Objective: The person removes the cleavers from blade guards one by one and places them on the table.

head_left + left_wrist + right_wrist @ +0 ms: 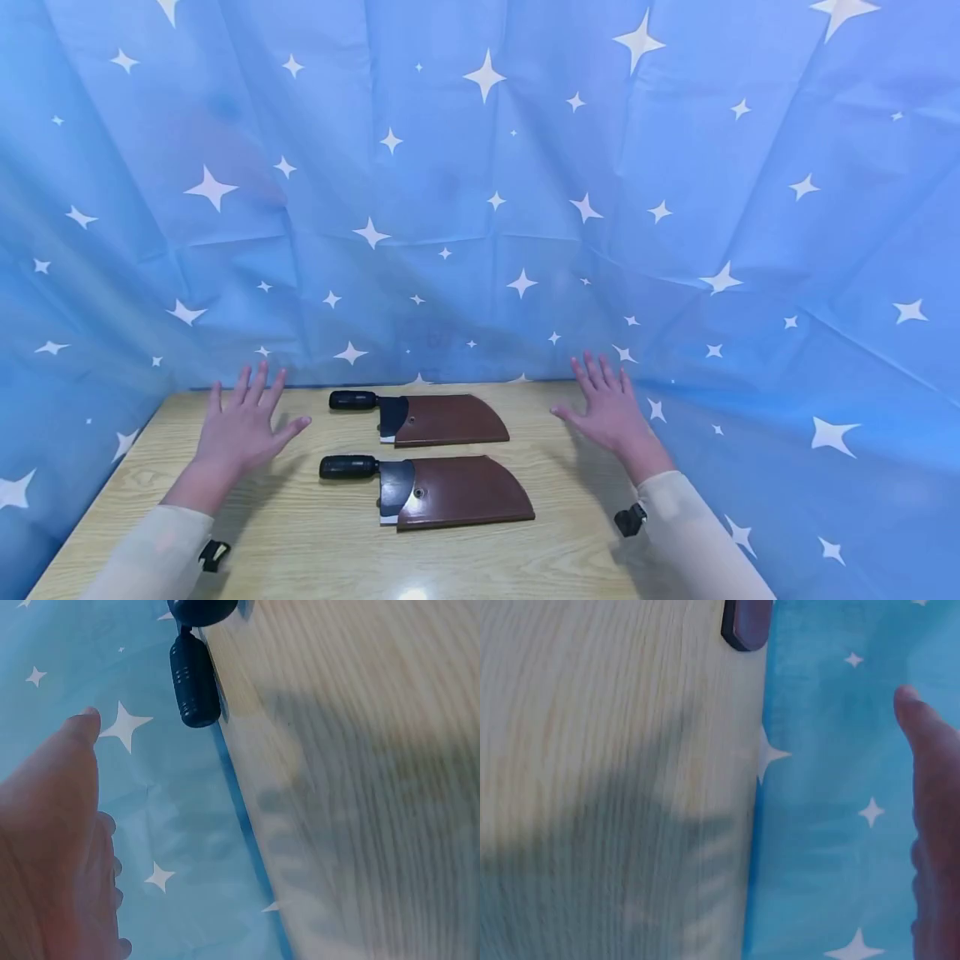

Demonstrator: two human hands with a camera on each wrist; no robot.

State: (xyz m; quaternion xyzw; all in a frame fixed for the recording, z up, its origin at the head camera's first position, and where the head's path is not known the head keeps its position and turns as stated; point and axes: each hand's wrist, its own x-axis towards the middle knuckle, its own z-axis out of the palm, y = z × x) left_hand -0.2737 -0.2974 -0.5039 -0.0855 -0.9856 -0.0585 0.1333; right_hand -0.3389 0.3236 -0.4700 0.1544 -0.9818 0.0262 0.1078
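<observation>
Two cleavers lie flat on the table, one behind the other, handles to the left. The back cleaver (450,418) and the front cleaver (468,493) each have a black handle and a brown sheath over the blade, with a strip of bare metal showing by the handle. Left of the handles, my left hand (242,429) hovers over the table with fingers spread, holding nothing. My right hand (609,412) is held up to the right of the sheaths, fingers likewise spread. In the left wrist view a black handle (195,682) shows beyond the thumb; the right wrist view catches a sheath end (748,626).
The wooden table (315,558) ends at the back against a blue curtain (450,292) with white stars, which also hangs along both sides. Each sleeve carries a small black device, such as the one at the right wrist (630,520). Both hands cast shadows on the tabletop.
</observation>
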